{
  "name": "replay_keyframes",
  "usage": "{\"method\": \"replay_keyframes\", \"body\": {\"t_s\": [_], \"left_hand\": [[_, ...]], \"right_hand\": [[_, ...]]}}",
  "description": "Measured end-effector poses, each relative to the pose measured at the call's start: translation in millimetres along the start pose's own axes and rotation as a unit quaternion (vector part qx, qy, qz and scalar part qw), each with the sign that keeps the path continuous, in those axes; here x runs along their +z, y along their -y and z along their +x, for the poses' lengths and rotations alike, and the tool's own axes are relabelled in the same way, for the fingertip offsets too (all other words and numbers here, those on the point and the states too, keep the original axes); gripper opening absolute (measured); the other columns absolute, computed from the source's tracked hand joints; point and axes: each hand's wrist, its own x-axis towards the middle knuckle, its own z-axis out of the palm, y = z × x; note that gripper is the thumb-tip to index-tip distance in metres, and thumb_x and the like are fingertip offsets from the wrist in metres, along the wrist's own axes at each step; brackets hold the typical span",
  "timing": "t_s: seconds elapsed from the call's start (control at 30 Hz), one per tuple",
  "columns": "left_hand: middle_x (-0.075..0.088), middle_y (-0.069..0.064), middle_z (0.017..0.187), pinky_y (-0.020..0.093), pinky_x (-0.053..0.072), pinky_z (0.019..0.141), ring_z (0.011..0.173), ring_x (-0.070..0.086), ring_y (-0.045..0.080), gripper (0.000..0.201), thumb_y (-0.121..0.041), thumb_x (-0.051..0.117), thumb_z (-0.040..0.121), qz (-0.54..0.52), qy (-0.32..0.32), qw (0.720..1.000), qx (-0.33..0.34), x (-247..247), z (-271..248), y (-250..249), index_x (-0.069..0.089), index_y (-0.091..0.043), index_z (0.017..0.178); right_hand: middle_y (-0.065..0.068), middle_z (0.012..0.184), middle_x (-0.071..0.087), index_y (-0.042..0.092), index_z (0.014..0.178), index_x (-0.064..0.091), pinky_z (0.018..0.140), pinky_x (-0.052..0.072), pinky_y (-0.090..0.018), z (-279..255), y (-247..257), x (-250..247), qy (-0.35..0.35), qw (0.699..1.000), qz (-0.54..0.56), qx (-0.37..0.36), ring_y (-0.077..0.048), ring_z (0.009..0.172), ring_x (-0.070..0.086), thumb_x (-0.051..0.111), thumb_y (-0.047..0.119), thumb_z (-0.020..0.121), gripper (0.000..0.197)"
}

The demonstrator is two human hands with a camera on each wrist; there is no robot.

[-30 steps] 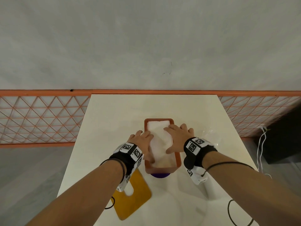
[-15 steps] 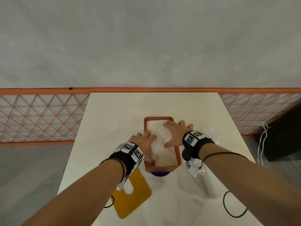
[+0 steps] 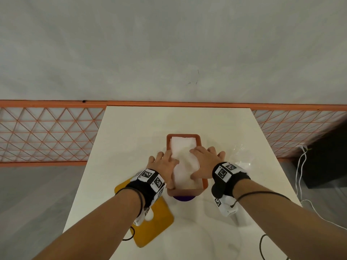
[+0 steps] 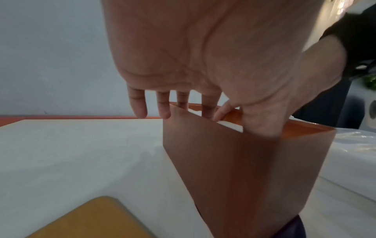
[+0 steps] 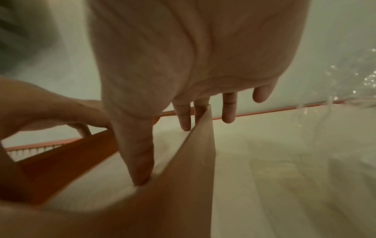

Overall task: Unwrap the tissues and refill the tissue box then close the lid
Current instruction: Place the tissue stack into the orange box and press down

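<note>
An orange-brown tissue box (image 3: 185,192) stands open mid-table with a white stack of tissues (image 3: 183,147) inside. My left hand (image 3: 163,162) lies over the box's left edge with straight fingers. In the left wrist view the left hand (image 4: 223,90) has its thumb down inside the box (image 4: 244,169) against the tissues (image 4: 230,125). My right hand (image 3: 204,158) presses flat on the tissues from the right. The right wrist view shows the right hand (image 5: 183,64) with its thumb inside the box wall (image 5: 183,201). The yellow lid (image 3: 155,222) lies flat, near left.
Crumpled clear plastic wrap (image 3: 242,156) lies right of the box. A purple object (image 3: 184,198) peeks out under the box's near end. White cables (image 3: 300,175) hang off the table's right side. An orange mesh fence (image 3: 47,132) runs behind the table.
My right hand slid a little back toward me along the tissues after reaching farther half a second ago. The left hand has hardly moved.
</note>
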Motion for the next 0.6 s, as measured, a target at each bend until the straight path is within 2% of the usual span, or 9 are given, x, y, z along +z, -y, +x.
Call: {"method": "replay_keyframes", "body": {"t_s": [0.13,0.23,0.3,0.4,0.6], "left_hand": [[0.027,-0.001,0.147,0.045,0.03,0.108,0.133,0.03,0.026,0.067,-0.039,0.064,0.074,-0.094,-0.019,0.995,-0.001,-10.4,-9.4,1.7,0.042,-0.034,0.137],[0.045,-0.004,0.138,0.039,0.037,0.107,0.127,0.044,0.022,0.042,-0.035,0.06,0.084,-0.235,-0.092,0.967,-0.019,-17.4,-18.8,9.3,0.055,-0.031,0.126],[0.059,-0.006,0.122,0.03,0.045,0.096,0.112,0.056,0.017,0.027,-0.026,0.058,0.088,-0.324,-0.158,0.932,-0.033,-21.0,-28.8,11.6,0.064,-0.027,0.114],[0.067,-0.008,0.106,0.028,0.05,0.087,0.095,0.062,0.014,0.02,-0.021,0.057,0.089,-0.382,-0.209,0.898,-0.055,-23.2,-45.6,8.9,0.069,-0.025,0.105],[0.068,-0.006,0.097,0.034,0.055,0.085,0.085,0.064,0.015,0.018,-0.015,0.058,0.088,-0.449,-0.223,0.852,-0.15,-8.8,-80.4,2.9,0.071,-0.021,0.098]], "right_hand": [[0.012,0.156,0.025,0.038,0.146,0.029,0.099,0.028,-0.051,-6.3,3.7,-12.2,-0.011,1.0,0.017,0.008,-0.028,0.133,0.03,0.068,0.06,0.069,0.088],[0.006,0.144,0.047,0.034,0.136,0.045,0.102,0.032,-0.05,-14.9,3.7,-30.6,-0.053,0.996,0.068,0.014,-0.026,0.128,0.042,0.062,0.048,0.082,0.059],[0.003,0.125,0.062,0.028,0.125,0.056,0.101,0.043,-0.044,-23.4,0.7,-41.8,-0.07,0.987,0.143,0.002,-0.021,0.113,0.057,0.06,0.037,0.087,0.04],[0.004,0.108,0.068,0.024,0.112,0.065,0.091,0.054,-0.036,-38.4,-1.5,-51.2,-0.112,0.97,0.215,-0.023,-0.018,0.099,0.064,0.061,0.028,0.087,0.026],[0.004,0.099,0.07,0.023,0.104,0.07,0.085,0.055,-0.031,-65.7,9.2,-60.2,-0.177,0.949,0.246,-0.089,-0.014,0.088,0.065,0.06,0.021,0.086,0.021]]}}
